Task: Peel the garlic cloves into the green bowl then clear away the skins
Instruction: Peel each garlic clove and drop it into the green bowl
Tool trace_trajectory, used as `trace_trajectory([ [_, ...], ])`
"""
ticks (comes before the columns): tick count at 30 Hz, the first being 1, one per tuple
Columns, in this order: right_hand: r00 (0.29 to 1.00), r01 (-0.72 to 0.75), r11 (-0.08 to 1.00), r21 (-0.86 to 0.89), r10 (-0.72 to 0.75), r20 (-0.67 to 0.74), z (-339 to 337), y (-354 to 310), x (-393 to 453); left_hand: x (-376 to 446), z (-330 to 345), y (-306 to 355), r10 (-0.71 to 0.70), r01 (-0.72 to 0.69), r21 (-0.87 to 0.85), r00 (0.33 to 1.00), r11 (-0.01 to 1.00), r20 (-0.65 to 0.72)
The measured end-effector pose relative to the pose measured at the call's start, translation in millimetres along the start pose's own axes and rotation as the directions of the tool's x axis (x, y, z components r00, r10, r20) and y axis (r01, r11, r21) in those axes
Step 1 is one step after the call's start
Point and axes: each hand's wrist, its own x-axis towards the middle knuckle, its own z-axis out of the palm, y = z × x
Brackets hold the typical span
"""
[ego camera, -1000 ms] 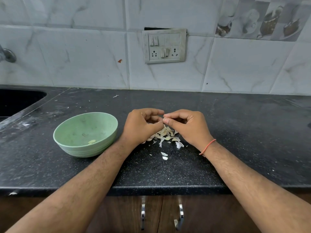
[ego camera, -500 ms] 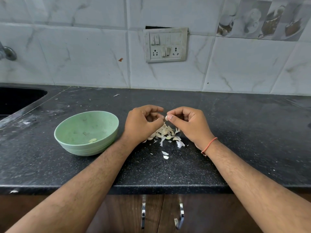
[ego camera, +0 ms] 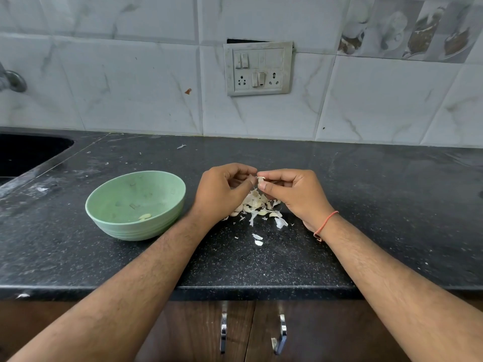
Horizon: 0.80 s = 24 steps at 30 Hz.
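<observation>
Garlic clove now bared between the fingertips

The right hand (ego camera: 295, 190) has tilted up, exposing the garlic clove (ego camera: 260, 180) it pinches (hidden a second ago); the left hand (ego camera: 222, 190) pinches at its 9 o'clock side.

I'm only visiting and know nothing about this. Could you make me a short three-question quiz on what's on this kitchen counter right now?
1. True or false: the green bowl is empty.
2. What do the left hand and right hand pinch between them?
3. Where is the pile of skins? A in the bowl, B on the counter under the hands, C in the sink.

Key: 1 false, a peeled clove lies inside. 2 a garlic clove. 3 B.
</observation>
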Motion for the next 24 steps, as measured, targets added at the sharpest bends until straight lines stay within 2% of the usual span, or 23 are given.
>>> trace_trajectory([
  [3, 0.999, 0.035, 0.998, -0.059, -0.035, -0.006, 0.1, 2.1, 0.6, -0.7, 0.1, 2.6, -0.03, 0.03, 0.004, 0.999, 1.0, -0.013],
  [8, 0.997, 0.068, 0.987, -0.145, -0.062, 0.048, -0.6, 0.0, -1.5, -2.2, -0.5, 1.7, -0.012, 0.011, 0.004, 0.999, 1.0, 0.05],
  [12, 0.996, 0.09, 0.972, -0.216, -0.086, 0.027, 0.9, -1.8, -2.5, 1.7, 0.7, -4.6, -0.067, 0.067, -0.005, 0.997, 0.998, 0.035],
  [16, 0.995, 0.099, 0.931, -0.351, -0.083, 0.06, 3.1, -1.0, -4.4, 3.1, 2.1, -7.2, -0.139, 0.145, -0.103, 0.989, 0.984, 0.058],
  [24, 0.995, 0.095, 0.941, -0.324, -0.078, 0.066, 3.6, -0.8, -2.1, 2.9, 2.8, -10.6, -0.207, 0.228, -0.217, 0.972, 0.949, 0.115],
])
